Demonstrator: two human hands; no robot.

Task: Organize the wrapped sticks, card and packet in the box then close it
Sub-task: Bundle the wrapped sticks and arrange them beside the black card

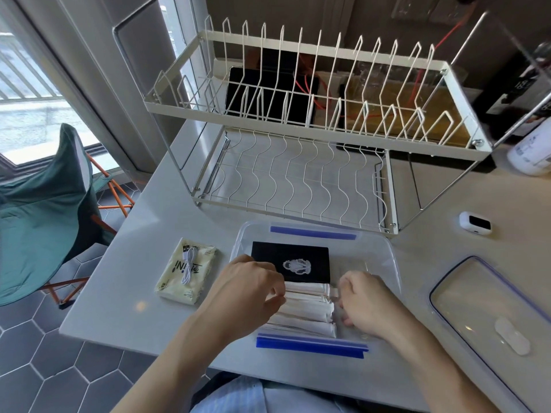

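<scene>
A clear plastic box (384, 254) with blue clasps stands open near the table's front edge. Inside it, a black card (290, 259) with a white figure lies at the far side. Several white wrapped sticks (307, 308) lie side by side in the near half. My left hand (247, 290) pinches the left ends of the sticks. My right hand (366, 302) rests curled on their right ends. A pale yellow packet (186, 271) with a white cable in it lies on the table left of the box. The clear lid (489, 320) lies to the right.
A white two-tier wire dish rack (313, 129) stands right behind the box. A small white device (474, 223) sits at the right, with a white bottle (533, 153) further back. A green folding chair (44, 210) stands off the table's left edge.
</scene>
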